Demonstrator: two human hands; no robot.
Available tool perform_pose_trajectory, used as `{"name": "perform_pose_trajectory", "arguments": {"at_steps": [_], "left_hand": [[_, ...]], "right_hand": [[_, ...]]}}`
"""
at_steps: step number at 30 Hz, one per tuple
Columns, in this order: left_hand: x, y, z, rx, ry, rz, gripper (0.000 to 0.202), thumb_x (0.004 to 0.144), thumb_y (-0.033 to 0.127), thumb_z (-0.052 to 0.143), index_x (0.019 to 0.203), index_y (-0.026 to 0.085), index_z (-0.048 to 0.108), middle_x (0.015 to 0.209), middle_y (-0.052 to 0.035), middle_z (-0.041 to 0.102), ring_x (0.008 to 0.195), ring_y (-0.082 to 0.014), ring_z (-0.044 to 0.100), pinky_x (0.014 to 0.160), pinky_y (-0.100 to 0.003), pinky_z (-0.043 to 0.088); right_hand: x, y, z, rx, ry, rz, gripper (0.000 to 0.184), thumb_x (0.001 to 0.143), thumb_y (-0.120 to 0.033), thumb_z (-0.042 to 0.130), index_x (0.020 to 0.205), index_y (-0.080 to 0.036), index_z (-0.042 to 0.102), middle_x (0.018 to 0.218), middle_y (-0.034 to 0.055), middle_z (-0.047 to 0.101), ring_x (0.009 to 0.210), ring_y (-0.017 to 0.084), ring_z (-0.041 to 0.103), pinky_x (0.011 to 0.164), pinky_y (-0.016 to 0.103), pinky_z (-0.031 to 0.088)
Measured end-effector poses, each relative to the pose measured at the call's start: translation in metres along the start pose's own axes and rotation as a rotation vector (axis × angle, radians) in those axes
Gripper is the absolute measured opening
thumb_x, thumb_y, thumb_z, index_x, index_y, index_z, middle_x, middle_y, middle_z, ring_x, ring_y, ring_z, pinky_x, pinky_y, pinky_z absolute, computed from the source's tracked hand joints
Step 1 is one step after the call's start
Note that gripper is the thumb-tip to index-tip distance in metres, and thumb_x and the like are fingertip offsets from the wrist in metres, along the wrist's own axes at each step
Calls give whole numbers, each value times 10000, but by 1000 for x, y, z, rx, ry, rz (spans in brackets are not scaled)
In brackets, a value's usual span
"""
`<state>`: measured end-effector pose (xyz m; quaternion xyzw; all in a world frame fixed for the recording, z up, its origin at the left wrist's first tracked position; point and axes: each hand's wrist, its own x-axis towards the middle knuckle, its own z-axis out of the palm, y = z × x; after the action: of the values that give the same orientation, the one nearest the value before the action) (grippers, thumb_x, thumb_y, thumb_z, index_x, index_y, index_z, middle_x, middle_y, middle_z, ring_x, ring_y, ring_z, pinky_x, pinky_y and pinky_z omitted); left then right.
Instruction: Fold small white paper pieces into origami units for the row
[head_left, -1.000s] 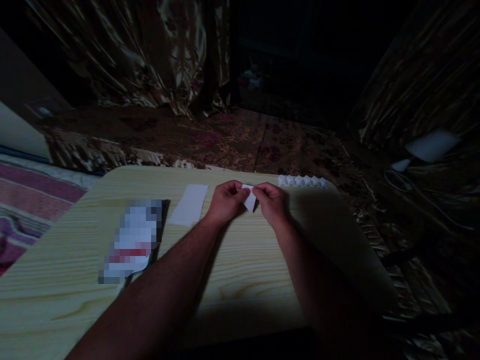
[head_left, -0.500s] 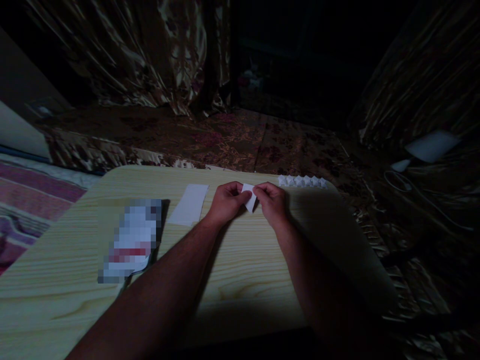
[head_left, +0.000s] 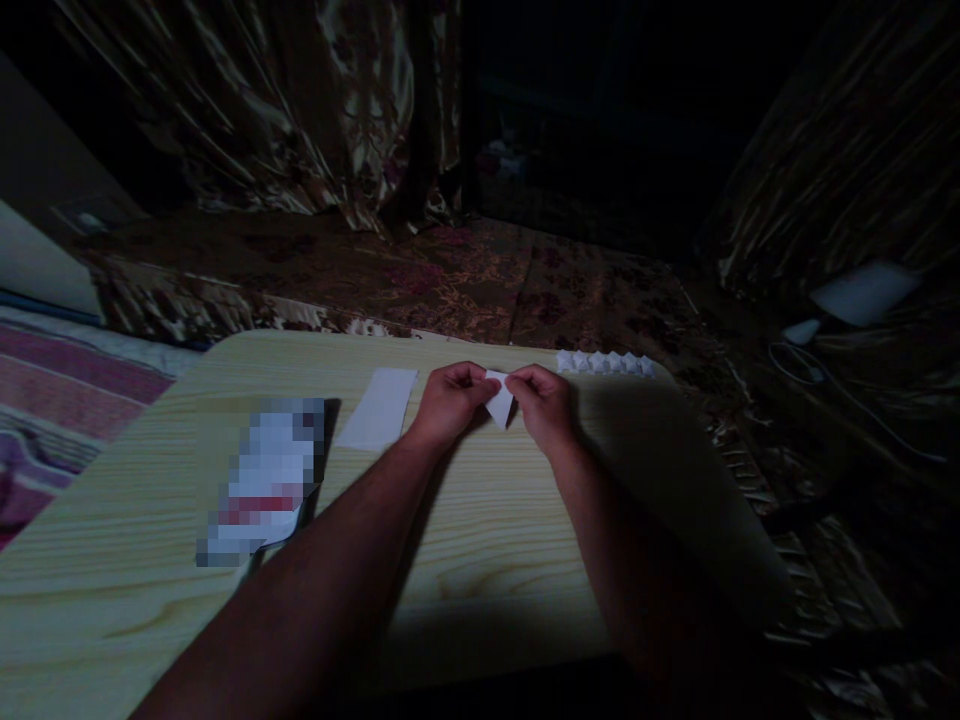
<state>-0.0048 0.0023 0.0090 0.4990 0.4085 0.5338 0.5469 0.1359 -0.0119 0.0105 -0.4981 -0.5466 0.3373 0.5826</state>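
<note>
A small folded white paper piece (head_left: 499, 397) is pinched between my left hand (head_left: 450, 403) and my right hand (head_left: 544, 405), just above the light wooden table (head_left: 465, 540). Both hands have their fingers closed on the paper's upper edge. A flat white paper strip (head_left: 377, 408) lies on the table to the left of my left hand. A row of several small folded white paper pieces (head_left: 604, 362) sits at the table's far right edge, beyond my right hand.
A blurred-out white and red object (head_left: 262, 480) lies on the table's left part. A patterned dark cloth (head_left: 420, 275) covers the floor beyond the table. A striped rug (head_left: 52, 400) is at the left. A white device and cable (head_left: 855, 300) lie at the right.
The folded paper has shifted slightly between my fingertips; my hands stay in the same spot.
</note>
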Motion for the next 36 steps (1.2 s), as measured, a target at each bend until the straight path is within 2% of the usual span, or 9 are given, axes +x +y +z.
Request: {"name": "perform_pose_trajectory", "arguments": {"at_steps": [7, 13, 20, 25, 30, 36], "left_hand": [[3, -2, -2, -22, -3, -17, 298, 549, 340, 819, 631, 140, 614, 624, -15, 645, 526, -106, 541, 532, -238, 425], [2, -3, -1, -22, -34, 12, 284, 572, 327, 807, 707, 143, 638, 665, -15, 647, 554, -107, 549, 542, -233, 420], [2, -2, -3, -21, -5, -3, 240, 605, 311, 777, 636, 138, 613, 612, -15, 631, 526, -104, 521, 532, -239, 405], [3, -2, -3, 3, -22, -24, 239, 608, 321, 769, 654, 135, 625, 618, -16, 627, 519, -101, 507, 521, -236, 384], [2, -1, -2, 17, -31, 43, 153, 667, 276, 706, 680, 142, 635, 594, 12, 591, 518, -82, 473, 514, -215, 351], [5, -3, -4, -57, 0, 18, 85, 624, 206, 686, 649, 136, 644, 614, -8, 624, 544, -103, 510, 542, -232, 380]], "right_hand": [[0, 2, 0, 18, -14, 11, 156, 720, -323, 611, 657, -180, 620, 553, -42, 521, 527, 102, 464, 513, 221, 363], [1, 4, -1, 20, -8, 7, 149, 716, -316, 612, 656, -180, 625, 523, -52, 498, 504, 96, 444, 496, 217, 349], [0, 7, 2, 24, -27, 33, 147, 706, -313, 608, 652, -177, 622, 532, -44, 519, 499, 103, 451, 482, 224, 342], [0, 7, 0, 25, -22, 16, 137, 704, -295, 609, 643, -172, 616, 530, -43, 518, 504, 101, 454, 485, 221, 343], [1, 6, -2, 20, -33, 20, 139, 707, -289, 610, 639, -168, 610, 511, -49, 497, 495, 96, 444, 476, 215, 329], [1, 10, 0, 25, -50, 26, 140, 698, -296, 615, 640, -168, 617, 548, -37, 537, 518, 103, 464, 491, 220, 348]]}}
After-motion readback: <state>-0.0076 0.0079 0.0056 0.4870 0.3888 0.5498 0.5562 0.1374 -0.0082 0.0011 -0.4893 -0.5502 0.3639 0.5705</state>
